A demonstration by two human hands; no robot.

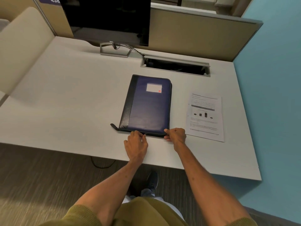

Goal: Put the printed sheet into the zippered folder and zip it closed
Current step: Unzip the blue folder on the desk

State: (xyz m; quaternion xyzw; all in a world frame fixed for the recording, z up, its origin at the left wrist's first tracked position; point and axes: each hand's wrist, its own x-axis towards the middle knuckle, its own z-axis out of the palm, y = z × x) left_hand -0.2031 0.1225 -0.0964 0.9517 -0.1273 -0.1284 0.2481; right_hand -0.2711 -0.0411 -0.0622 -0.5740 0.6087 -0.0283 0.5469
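**Folder held at its near edge, sheet beside it**

Seen from above, a pale grey desk is backed by a black flat monitor on a grey stand. At the middle of the desk, a dark blue zippered folder with a black spine strip and a white label is laid flat and closed. A black zip tail is seen sticking out at its near left corner. At the near edge, a small metal zip pull is pinched by the curled fingers of the left hand. The near right corner of the folder is gripped by the right hand, with the thumb on the cover and the fingers curled at the edge. To the right of the folder, a white printed sheet with a table, a bar chart and text is laid flat on the desk. A teal wall is seen at the far right.
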